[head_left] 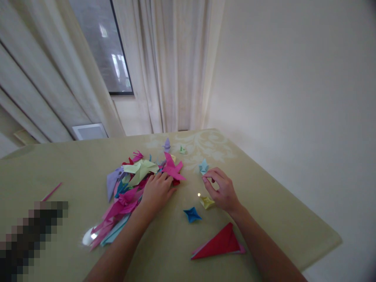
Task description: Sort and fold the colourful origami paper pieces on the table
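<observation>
Messy paper pile [127, 197] on the table [273, 227]

Right hand [222, 188] has thumb and finger nearly together at the light blue fold [203, 167], can't tell if it's actually pinched; left hand [157, 190] lies loosely spread, palm down on the pile, by the pink star [172, 169]

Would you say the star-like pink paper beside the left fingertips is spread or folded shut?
Spread: separate points of the pink paper splay outward beside the left hand.
</observation>
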Tool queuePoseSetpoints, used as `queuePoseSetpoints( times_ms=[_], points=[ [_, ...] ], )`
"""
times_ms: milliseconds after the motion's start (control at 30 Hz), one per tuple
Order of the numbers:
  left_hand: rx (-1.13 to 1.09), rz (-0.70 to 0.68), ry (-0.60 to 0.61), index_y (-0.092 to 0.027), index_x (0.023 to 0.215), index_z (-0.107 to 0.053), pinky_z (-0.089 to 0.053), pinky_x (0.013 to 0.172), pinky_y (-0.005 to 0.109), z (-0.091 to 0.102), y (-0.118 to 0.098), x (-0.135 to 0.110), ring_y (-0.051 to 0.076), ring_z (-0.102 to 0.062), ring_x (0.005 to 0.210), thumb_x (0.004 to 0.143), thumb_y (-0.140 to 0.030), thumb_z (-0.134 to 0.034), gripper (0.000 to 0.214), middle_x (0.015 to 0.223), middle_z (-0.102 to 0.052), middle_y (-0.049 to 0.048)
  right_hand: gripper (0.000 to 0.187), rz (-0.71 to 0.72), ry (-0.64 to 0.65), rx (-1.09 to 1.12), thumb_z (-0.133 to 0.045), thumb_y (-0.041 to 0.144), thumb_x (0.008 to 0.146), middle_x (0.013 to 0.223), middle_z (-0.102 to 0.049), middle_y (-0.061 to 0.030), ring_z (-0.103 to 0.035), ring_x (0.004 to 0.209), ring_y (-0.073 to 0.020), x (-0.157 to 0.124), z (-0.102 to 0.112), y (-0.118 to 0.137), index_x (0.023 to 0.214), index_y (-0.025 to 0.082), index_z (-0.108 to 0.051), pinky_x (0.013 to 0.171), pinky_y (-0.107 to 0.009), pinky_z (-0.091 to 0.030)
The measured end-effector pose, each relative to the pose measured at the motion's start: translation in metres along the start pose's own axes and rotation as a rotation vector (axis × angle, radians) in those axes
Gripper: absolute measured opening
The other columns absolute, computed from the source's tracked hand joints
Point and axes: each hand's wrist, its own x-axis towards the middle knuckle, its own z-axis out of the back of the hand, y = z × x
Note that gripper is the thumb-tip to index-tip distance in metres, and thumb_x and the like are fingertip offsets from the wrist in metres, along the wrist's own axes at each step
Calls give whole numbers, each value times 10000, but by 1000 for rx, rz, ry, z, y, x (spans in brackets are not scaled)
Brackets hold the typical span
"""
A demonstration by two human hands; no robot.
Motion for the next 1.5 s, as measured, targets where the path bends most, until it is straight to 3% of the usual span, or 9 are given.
queuePoseSetpoints(
  times_ms=[200, 433, 567, 733, 1000, 1167, 1300, 1400, 1500],
  points=[
    [8, 30, -64, -243, 1130, -734, -441, 1040, 477, -11, -8, 2, 343, -620, 1235, 1055, -304, -502, 251, 1252, -749, 131, 146, 16, 6, -16, -599, 262, 1026, 909, -696, -78, -652, 857, -234, -1, -3, 3, 964, 232, -728, 767, -368, -545],
    [-284, -122, 89, -225, 1075, -761, -495, 974, 386, 22, 3, -1, 276, -686, 1094, 1019, -285, -576, 203, 1120, -777, 88, 221, 5, 76, 15, -577, 331, 1066, 874, -688, -66, -630, 789, -208, 0, -2, 3, 953, 223, -732, 728, -339, -527],
    [-499, -202, 63, -222, 1103, -741, -481, 1022, 351, 35, -5, -7, 243, -670, 1143, 1019, -278, -583, 187, 1181, -772, 68, 249, -60, 216, 160, -620, 424, 1065, 909, -753, -50, -682, 796, -189, 0, -2, 7, 1093, 219, -758, 728, -302, -538],
    [-628, -198, 28, -219, 1096, -714, -496, 970, 322, 38, -15, -6, 225, -680, 1104, 1042, -322, -556, 196, 1158, -771, 56, 260, -151, 252, 284, -676, 440, 1035, 844, -780, -30, -703, 735, -175, 1, -1, 6, 953, 220, -787, 682, -274, -540],
    [-44, 122, 113, -225, 1019, -737, -515, 932, 380, 30, 22, -4, 313, -686, 1154, 965, -289, -670, 107, 1150, -764, 114, 201, -105, 372, 60, -620, 333, 1055, 923, -804, -32, -744, 814, -197, 2, 13, -26, 1023, 237, -794, 760, -286, -532],
    [-13, 60, 113, -210, 1241, -704, -488, 1062, 410, 16, 23, -4, 322, -634, 1271, 913, -234, -730, 330, 1301, -724, 125, 187, -140, 578, -112, -600, 239, 1043, 1020, -808, -62, -739, 915, -217, 1, 12, -27, 1074, 222, -784, 818, -287, -508],
    [-19, 29, 89, -205, 1184, -743, -479, 1072, 438, 9, 21, -1, 336, -641, 1241, 918, -169, -679, 275, 1255, -737, 129, 133, -168, 667, -169, -654, 234, 1010, 1008, -802, -68, -732, 913, -230, 1, 12, -25, 1062, 216, -775, 802, -289, -491],
    [-109, 20, 58, -203, 1135, -755, -487, 1034, 424, 13, 24, 1, 325, -657, 1191, 901, -151, -685, 250, 1201, -748, 120, 125, -175, 640, -153, -674, 285, 1013, 944, -780, -62, -712, 855, -223, 2, 14, -23, 1042, 209, -768, 763, -293, -475],
    [-432, -66, 56, -205, 1042, -763, -512, 913, 351, 24, 21, 0, 261, -693, 1024, 886, -223, -749, 158, 1060, -770, 65, 225, -143, 487, -62, -636, 376, 1049, 930, -746, -73, -681, 838, -214, 4, 14, -16, 998, 198, -764, 760, -304, -477]
  ],
)
